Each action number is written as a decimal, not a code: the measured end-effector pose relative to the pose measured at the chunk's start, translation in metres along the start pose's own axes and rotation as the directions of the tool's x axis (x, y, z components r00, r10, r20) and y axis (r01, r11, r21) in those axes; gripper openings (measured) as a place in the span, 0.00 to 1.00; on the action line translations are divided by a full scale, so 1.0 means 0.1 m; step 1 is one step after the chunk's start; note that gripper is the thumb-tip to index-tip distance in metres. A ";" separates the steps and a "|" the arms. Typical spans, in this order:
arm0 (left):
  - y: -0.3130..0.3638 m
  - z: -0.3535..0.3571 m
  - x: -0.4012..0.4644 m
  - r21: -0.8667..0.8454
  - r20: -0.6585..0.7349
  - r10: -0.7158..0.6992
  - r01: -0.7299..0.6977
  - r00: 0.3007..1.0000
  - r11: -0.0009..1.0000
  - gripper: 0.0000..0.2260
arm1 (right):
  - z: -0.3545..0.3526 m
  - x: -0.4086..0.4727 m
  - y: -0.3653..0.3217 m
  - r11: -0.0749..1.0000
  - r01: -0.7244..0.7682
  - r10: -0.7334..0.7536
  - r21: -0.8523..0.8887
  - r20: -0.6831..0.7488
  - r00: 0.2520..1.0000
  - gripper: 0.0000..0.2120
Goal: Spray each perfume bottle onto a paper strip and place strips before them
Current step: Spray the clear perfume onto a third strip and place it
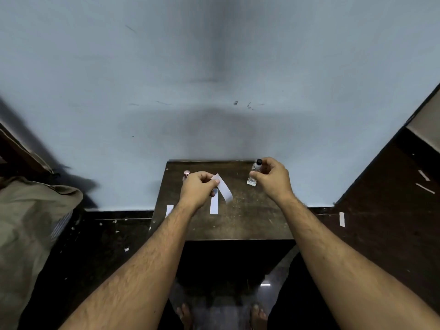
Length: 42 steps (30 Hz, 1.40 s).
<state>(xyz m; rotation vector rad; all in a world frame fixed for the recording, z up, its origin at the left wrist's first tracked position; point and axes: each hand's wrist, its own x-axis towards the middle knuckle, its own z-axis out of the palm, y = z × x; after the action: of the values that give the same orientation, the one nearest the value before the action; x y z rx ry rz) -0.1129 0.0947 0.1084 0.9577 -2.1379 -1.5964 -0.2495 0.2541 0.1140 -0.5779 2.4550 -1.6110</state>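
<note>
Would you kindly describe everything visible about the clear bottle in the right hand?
The clear perfume bottle is small, with a squarish, see-through body that looks like glass, a short neck and a dark round cap. The right hand holds it by the side, leaning slightly, above the far right part of the small dark wooden table, near the pale wall. Whether its base touches the table cannot be told. Its nozzle is too small to make out.
</note>
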 end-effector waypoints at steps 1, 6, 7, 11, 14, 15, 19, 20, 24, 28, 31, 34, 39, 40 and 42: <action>-0.05 0.04 0.02 -0.003 0.005 -0.015 0.015 1.000 1.000 0.03 | 0.03 0.03 0.06 1.000 -0.009 0.009 -0.015 0.000 1.000 0.12; -0.27 0.17 0.11 -0.019 0.033 -0.080 0.081 0.996 0.997 0.03 | 0.21 0.19 0.28 0.994 -0.054 0.057 -0.093 0.034 0.998 0.12; -0.31 0.19 0.12 -0.013 0.039 -0.090 0.091 0.995 0.996 0.03 | 0.25 0.23 0.33 0.992 -0.062 0.067 -0.107 0.042 0.997 0.12; -0.47 0.28 0.16 0.013 0.059 -0.129 0.128 0.990 0.992 0.04 | 0.40 0.32 0.51 0.982 -0.082 0.095 -0.169 0.071 0.993 0.13; -0.55 0.33 0.21 0.032 0.070 -0.159 0.157 0.985 0.987 0.04 | 0.50 0.38 0.62 0.977 -0.086 0.108 -0.195 0.102 0.989 0.13; -0.56 0.34 0.21 0.035 0.077 -0.164 0.162 0.983 0.986 0.04 | 0.53 0.39 0.63 0.975 -0.081 0.105 -0.206 0.112 0.988 0.13; -0.63 0.42 0.27 0.036 0.088 -0.191 0.188 0.978 0.981 0.05 | 0.64 0.46 0.72 0.969 -0.059 0.095 -0.241 0.139 0.986 0.14; -0.64 0.44 0.28 0.043 0.087 -0.196 0.193 0.977 0.980 0.06 | 0.65 0.47 0.73 0.967 -0.054 0.092 -0.249 0.145 0.985 0.14; -0.66 0.51 0.35 0.058 0.100 -0.202 0.197 0.974 0.979 0.08 | 0.67 0.53 0.78 0.967 -0.036 0.078 -0.251 0.158 0.984 0.14; -0.66 0.55 0.45 0.062 0.088 -0.176 0.171 0.980 0.983 0.03 | 0.64 0.58 0.80 0.963 -0.017 0.071 -0.269 0.191 0.979 0.15; -0.65 0.60 0.51 0.058 0.067 -0.169 0.165 0.983 0.985 0.07 | 0.63 0.63 0.83 0.961 -0.001 0.066 -0.276 0.226 0.972 0.17; -0.65 0.67 0.53 0.103 0.058 -0.137 0.131 0.989 0.986 0.11 | 0.61 0.68 0.86 0.957 0.017 0.059 -0.290 0.254 0.966 0.19; -0.64 0.77 0.58 0.175 0.099 -0.081 0.063 0.992 0.983 0.09 | 0.54 0.71 0.89 0.955 0.069 0.026 -0.289 0.313 0.949 0.27; -0.64 0.78 0.59 0.187 0.106 -0.077 0.056 0.991 0.981 0.09 | 0.51 0.72 0.89 0.949 0.093 0.006 -0.300 0.312 0.950 0.29; -0.63 0.81 0.63 0.197 0.118 -0.076 0.052 0.990 0.979 0.09 | 0.42 0.77 0.90 0.932 0.138 -0.038 -0.334 0.288 0.957 0.29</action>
<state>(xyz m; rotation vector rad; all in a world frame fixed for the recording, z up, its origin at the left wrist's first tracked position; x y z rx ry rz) -0.1864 0.1014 0.0133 1.0189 -2.4072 -1.5361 -0.3269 0.2195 0.0220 -0.9090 2.5378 -1.0268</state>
